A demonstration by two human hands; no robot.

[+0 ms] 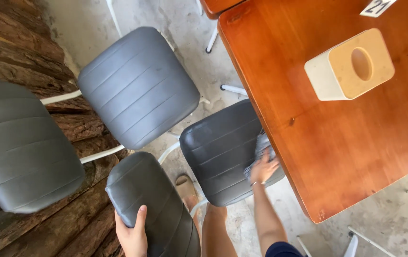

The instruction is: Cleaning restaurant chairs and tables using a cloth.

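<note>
Closest to us is our left hand (132,235), wrapped over the top edge of a dark grey chair backrest (154,209), thumb up the front face and the other fingers tucked behind where we can't see them. So that hand is clamped on the backrest.

Further out, our right hand (263,167) has its fingers (271,166) spread flat, pressing a grey cloth (262,147) onto the chair seat (223,150). The cloth sits at the seat's right edge, just beside the rim of the wooden tabletop (337,143), partly under the hand.

Below the seat we can see one bare leg (216,231) and a tan sandal (185,185) on the concrete floor (185,28).

Off to the left are two more grey padded chairs, one seat (137,85) in the middle and another (20,147) at the frame edge, in front of rough bark logs (13,43). On the tabletop, well apart from our hands, stands a white tissue box (349,66) with a tan top and oval hole.
</note>
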